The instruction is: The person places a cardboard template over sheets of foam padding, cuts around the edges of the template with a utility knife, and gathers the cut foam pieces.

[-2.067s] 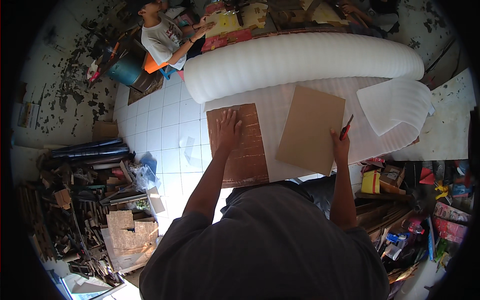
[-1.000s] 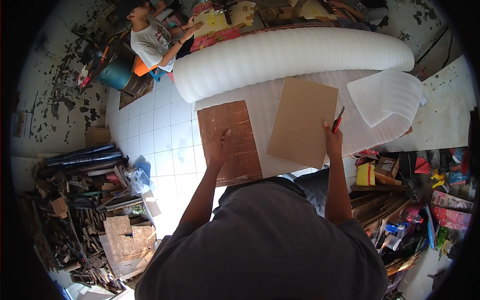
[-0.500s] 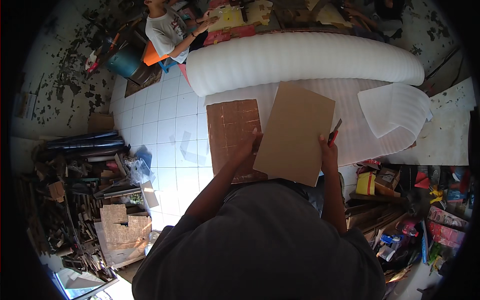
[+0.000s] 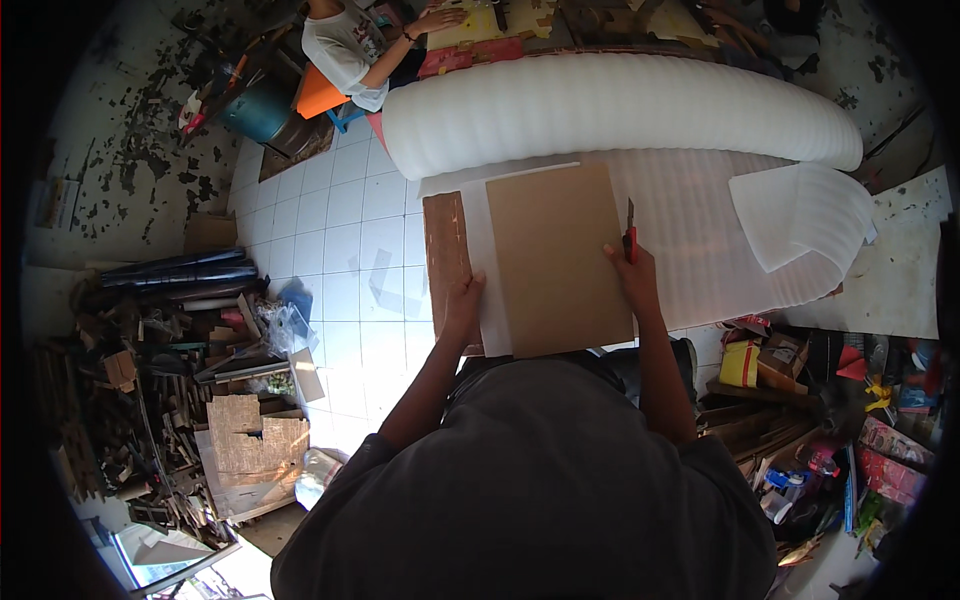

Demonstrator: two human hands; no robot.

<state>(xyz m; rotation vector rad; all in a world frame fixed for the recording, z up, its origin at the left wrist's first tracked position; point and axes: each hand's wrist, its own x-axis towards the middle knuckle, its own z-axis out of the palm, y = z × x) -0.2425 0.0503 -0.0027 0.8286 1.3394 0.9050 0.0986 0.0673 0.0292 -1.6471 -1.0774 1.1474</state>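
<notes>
A flat tan cardboard panel [image 4: 555, 260] lies over the foam on the work surface in front of me. Along its left side shows a strip of white foam sheet [image 4: 492, 310], pinched at its left edge by my left hand [image 4: 464, 305]. Partly covered by that strip is a reddish-brown board [image 4: 445, 250]. My right hand [image 4: 634, 275] grips a red-handled cutter knife [image 4: 630, 240], blade pointing away from me, while its thumb and fingers rest at the panel's right edge.
A thick roll of white foam [image 4: 620, 110] stretches across the far side, with a folded foam end [image 4: 805, 220] at right. Beyond it, a person [image 4: 350, 50] works at a table. Scrap wood [image 4: 160, 400] is heaped at left; boxes and clutter [image 4: 780, 360] stand at right.
The cardboard panel has straightened and shifted left, with a white foam strip now showing beside it. My left hand has moved left and down; my right hand has moved slightly left with the knife.
</notes>
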